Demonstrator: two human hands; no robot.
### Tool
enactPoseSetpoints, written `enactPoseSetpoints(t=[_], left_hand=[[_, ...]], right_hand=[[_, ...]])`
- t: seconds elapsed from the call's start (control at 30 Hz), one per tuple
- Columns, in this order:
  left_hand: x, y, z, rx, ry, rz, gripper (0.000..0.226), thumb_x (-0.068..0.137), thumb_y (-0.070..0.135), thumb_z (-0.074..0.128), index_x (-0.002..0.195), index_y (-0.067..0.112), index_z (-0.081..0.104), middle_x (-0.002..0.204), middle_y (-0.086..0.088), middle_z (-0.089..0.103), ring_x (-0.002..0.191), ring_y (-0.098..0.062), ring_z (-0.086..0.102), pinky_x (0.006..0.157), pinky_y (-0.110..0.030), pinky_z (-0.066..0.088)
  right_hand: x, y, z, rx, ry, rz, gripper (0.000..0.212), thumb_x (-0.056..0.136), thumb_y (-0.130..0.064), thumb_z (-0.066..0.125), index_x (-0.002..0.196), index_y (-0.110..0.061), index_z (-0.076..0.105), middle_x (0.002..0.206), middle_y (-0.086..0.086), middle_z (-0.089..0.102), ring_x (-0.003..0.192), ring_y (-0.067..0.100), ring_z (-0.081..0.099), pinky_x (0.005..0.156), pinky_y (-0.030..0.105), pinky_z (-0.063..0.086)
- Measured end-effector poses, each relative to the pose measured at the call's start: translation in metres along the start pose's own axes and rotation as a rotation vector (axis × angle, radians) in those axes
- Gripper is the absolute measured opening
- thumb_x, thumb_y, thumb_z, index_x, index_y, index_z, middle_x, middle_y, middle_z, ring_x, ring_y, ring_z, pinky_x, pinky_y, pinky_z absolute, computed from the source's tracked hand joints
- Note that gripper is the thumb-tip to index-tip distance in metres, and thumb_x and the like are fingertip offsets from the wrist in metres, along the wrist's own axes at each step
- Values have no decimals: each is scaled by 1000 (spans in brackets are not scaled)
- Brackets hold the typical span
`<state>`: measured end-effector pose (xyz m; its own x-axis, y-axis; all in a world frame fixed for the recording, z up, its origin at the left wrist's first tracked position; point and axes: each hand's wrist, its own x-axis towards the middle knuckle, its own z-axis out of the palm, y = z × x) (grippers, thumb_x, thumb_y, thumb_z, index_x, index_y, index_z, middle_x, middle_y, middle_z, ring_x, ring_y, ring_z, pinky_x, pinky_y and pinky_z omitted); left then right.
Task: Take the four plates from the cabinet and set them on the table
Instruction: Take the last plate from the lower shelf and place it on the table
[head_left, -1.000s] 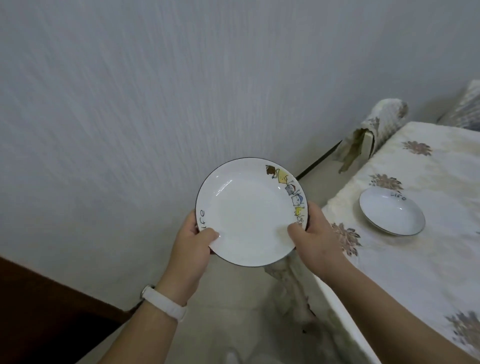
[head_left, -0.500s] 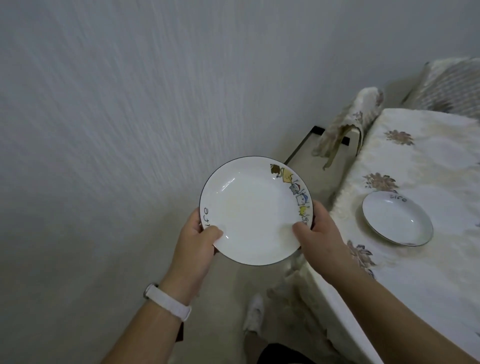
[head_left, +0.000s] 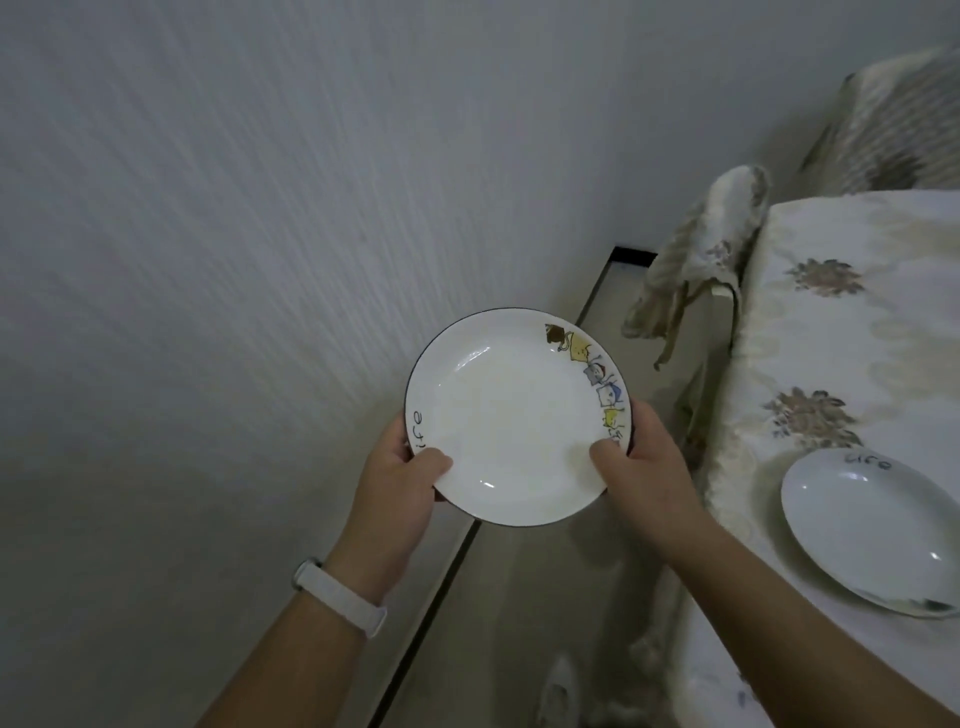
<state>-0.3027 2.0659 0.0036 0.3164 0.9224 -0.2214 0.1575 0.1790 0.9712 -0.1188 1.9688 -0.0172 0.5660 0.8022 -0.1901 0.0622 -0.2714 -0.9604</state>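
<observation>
At nine o'clock a pale textured wall fills the view. Toward seven o'clock a white wristband sits on the left wrist, and the left hand grips the cat-print plate at its eight o'clock rim, fingers clamped there with the thumb on top. The plate hangs mid-air at centre, over the floor, between wall and counter and touching neither. The right hand clamps the four o'clock rim the same way, just below the cartoon band that runs from one to three o'clock. The step in hand looks like the carry to the counter. To do it well, the plate should travel level toward three o'clock, pass below the draped chair back at one o'clock, and clear the hanging flowered tablecloth. It is better lowered straight onto the cloth than slid across it, which could drag the loose cloth. Both grips should hold until the foot rests. At four o'clock a second plate lies on the counter, so the landing spot should be beside it, apart. Both plates hold nothing but bare white glaze. Only one set plate is in view, so most of the task seems left.
</observation>
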Motion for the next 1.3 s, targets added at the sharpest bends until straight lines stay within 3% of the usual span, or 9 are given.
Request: enactPoseSetpoints(t=[0.2, 0.33, 0.4, 0.57, 0.9, 1.03, 1.1, 1.17, 1.3], left_hand=[[54, 23, 52, 37, -158, 33, 46, 85, -11, 45, 108, 23, 66, 97, 4, 75, 82, -12, 69, 62, -26, 53], [84, 30, 97, 59, -295, 42, 46, 86, -12, 45, 112, 20, 65, 99, 4, 75, 84, -11, 69, 64, -26, 54], [98, 32, 117, 83, -359, 50, 45, 86, -11, 45, 111, 21, 65, 101, 2, 75, 87, -13, 68, 70, -29, 54], [138, 30, 160, 102, -492, 0, 44, 85, -12, 46, 110, 20, 65, 98, 2, 75, 84, -14, 69, 66, -30, 54], [272, 59, 224, 133, -722, -2, 44, 86, -13, 45, 103, 23, 65, 93, 5, 75, 78, -9, 68, 60, -23, 53], [329, 77, 252, 171, -804, 1, 41, 86, -8, 46, 100, 25, 66, 97, 0, 73, 85, -17, 66, 65, -28, 51], [346, 87, 270, 172, -889, -6, 41, 88, -9, 45, 106, 23, 63, 96, 3, 72, 79, -10, 67, 59, -22, 51], [360, 94, 288, 189, -958, -5, 42, 88, -10, 43, 113, 18, 61, 96, 3, 71, 75, -8, 67, 56, -20, 51], [376, 100, 318, 229, -1076, 30, 48, 86, -11, 42, 107, 27, 64, 89, 6, 73, 72, -8, 65, 57, -24, 53]], right_hand=[[38, -7, -42, 24, 175, -4, 43, 84, -6, 50, 98, -47, 51, 101, -20, 63, 92, 5, 61, 73, 29, 53], [49, 0, -74, 46, 313, 29, 41, 86, -6, 50, 114, -36, 49, 97, -21, 61, 86, -4, 58, 60, 13, 45], [55, 7, -87, 51, 379, 59, 37, 85, -6, 49, 111, -33, 50, 95, -18, 61, 86, 1, 58, 62, 19, 45], [79, 19, -109, 24, 496, 138, 37, 82, -9, 49, 112, -31, 53, 98, -11, 64, 90, 12, 61, 77, 41, 55], [180, 5, -113, 16, 721, 213, 31, 86, -11, 49, 109, -32, 50, 94, -13, 60, 83, 6, 58, 62, 28, 51], [223, -10, -113, 20, 803, 240, 36, 87, -13, 49, 115, -36, 45, 99, -16, 60, 89, 8, 59, 74, 38, 57], [238, -15, -117, 28, 875, 250, 37, 86, -14, 49, 114, -37, 45, 99, -15, 61, 90, 11, 60, 76, 43, 57], [247, -17, -120, 46, 946, 264, 36, 85, -13, 49, 115, -34, 47, 98, -14, 61, 89, 11, 60, 75, 43, 57], [255, -16, -123, 104, 1052, 287, 36, 85, -9, 49, 113, -32, 48, 95, -14, 61, 87, 10, 59, 71, 36, 55]])
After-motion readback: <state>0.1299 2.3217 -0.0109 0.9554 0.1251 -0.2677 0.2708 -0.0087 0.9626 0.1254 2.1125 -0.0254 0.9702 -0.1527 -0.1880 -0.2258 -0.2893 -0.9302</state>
